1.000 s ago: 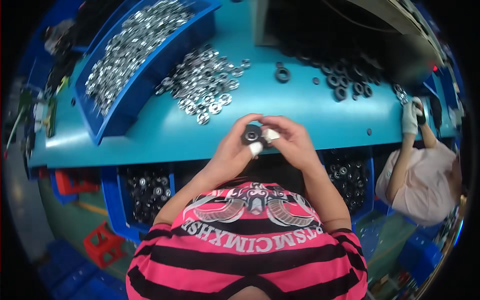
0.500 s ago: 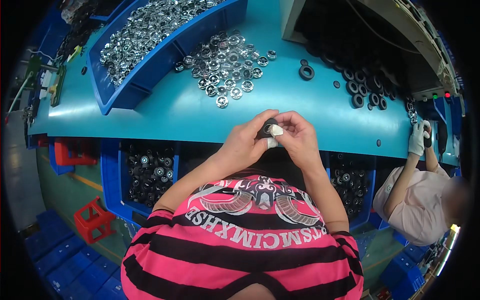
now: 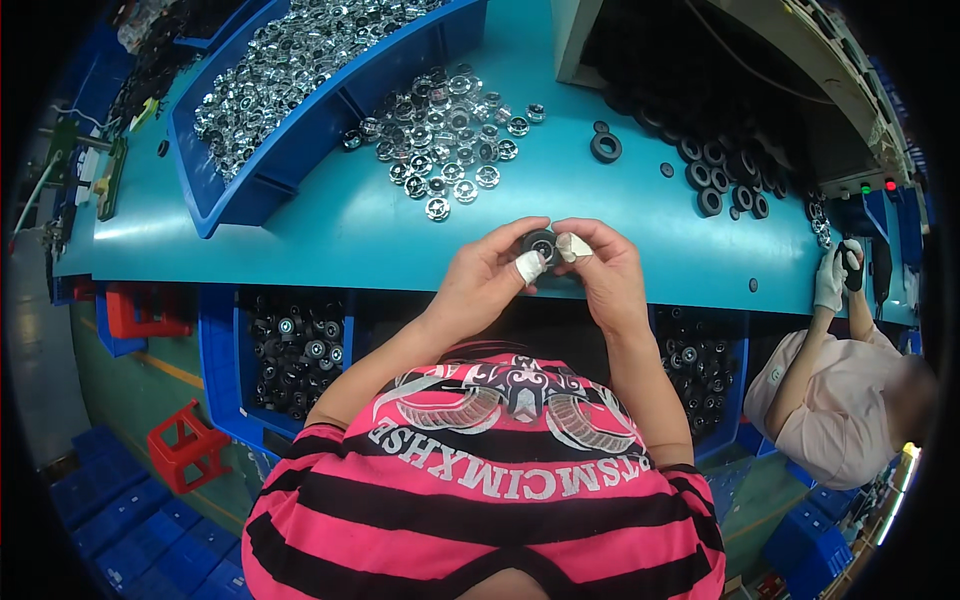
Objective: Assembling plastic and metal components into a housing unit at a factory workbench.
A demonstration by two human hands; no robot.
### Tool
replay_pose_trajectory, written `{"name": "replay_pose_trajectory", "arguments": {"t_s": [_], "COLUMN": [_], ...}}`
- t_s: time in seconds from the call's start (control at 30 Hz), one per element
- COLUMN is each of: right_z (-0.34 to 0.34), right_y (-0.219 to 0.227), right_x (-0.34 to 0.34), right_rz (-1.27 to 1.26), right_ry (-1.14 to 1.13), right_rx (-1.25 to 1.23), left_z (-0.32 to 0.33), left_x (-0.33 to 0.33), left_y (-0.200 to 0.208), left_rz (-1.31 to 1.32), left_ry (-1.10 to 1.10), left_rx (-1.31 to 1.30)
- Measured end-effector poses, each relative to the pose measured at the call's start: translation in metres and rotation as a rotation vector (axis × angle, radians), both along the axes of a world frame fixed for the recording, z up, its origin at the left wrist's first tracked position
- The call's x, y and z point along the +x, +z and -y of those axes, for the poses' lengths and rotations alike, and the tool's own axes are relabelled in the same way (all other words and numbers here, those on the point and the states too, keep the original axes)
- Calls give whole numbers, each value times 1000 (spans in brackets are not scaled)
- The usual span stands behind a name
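A small black toy wheel [image 3: 541,243], a rubber tyre with a shiny hub inside, is held over the table's near edge. My left hand [image 3: 484,277] grips it from the left, its white-wrapped thumb pressed on the lower side. From the right, my right hand [image 3: 607,274] pinches the tyre's rim between a white-wrapped thumb and the fingers. The hub's face is turned up toward me. Beyond my hands lies a loose pile of chrome hubs [image 3: 437,208] on the table.
A blue bin [image 3: 262,150] full of chrome hubs stands at the far left. Black tyres [image 3: 605,147] lie at the right, by a machine's housing. Below the table edge are blue crates [image 3: 225,350] of finished-looking wheels. A gloved co-worker [image 3: 835,400] sits at the right.
The wheel has turned so its hub face shows. My left thumb has come up onto it, and my right thumb has shifted right, to the rim. The view has moved slightly.
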State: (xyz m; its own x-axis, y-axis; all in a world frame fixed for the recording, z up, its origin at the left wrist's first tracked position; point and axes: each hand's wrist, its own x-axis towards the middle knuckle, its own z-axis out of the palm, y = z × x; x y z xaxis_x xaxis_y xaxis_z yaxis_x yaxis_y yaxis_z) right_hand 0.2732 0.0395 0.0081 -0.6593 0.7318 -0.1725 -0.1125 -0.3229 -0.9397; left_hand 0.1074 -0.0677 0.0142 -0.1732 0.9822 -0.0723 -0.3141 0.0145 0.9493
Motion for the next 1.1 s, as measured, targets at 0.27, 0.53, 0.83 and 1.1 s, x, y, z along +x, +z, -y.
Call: {"name": "replay_pose_trajectory", "arguments": {"t_s": [0.27, 0.53, 0.83, 1.1], "right_z": [9, 15, 6, 8], "right_y": [11, 4, 2, 2], "right_x": [-3, -2, -3, -5], "right_rz": [20, 7, -23, -49], "right_ry": [-1, -47, -40, -22], "right_rx": [22, 259, -18, -63], "left_z": [-4, -4, -4, 0], "left_x": [-1, 4, 7, 3], "left_y": [2, -4, 0, -4], "left_rz": [128, 29, 71, -118], "left_ry": [53, 102, 35, 52], "left_rx": [-61, -29, 30, -27]}}
